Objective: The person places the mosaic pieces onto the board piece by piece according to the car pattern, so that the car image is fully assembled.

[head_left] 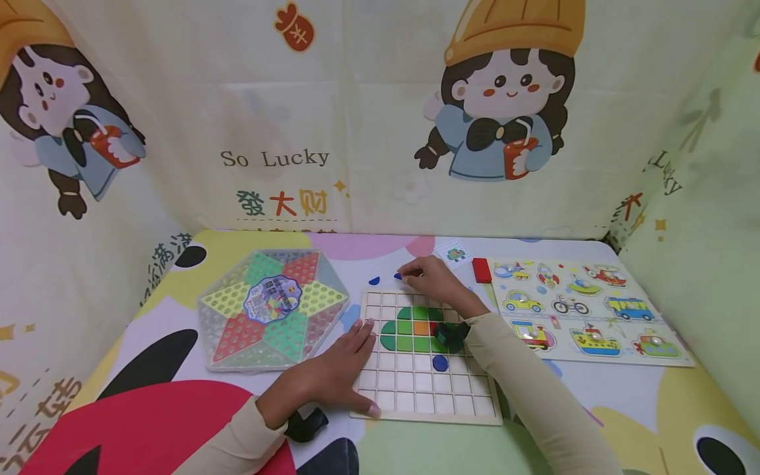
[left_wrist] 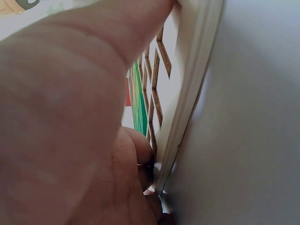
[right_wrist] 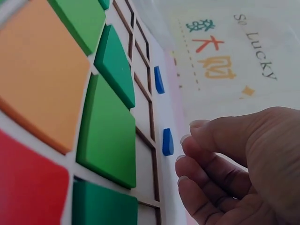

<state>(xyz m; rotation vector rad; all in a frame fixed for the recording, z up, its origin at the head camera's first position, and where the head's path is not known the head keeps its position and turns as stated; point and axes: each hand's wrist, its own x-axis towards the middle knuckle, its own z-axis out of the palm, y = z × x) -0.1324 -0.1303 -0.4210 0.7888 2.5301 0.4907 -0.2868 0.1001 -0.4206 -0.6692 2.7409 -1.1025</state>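
Note:
A wooden grid board (head_left: 410, 400) lies on the table with green pieces (head_left: 404, 344), an orange square (head_left: 421, 328) and a red piece set in its cells. A round blue shape (head_left: 440, 363) sits lower on the grid. My left hand (head_left: 332, 369) rests along the board's left side, fingers extended and thumb at the front edge. Past the far edge, my right hand (head_left: 436, 284) reaches over the board, thumb near the bent fingers. A small blue piece (right_wrist: 168, 142) lies just off its fingertips, with a second blue piece (right_wrist: 160, 79) farther along.
A hexagonal Chinese checkers box (head_left: 273, 310) lies left of the board. To the right is a vehicle picture board (head_left: 588, 310), with a red block (head_left: 482, 270) at its corner. A small pattern card (head_left: 454, 254) lies behind the right hand. Printed cloth hangs behind the table.

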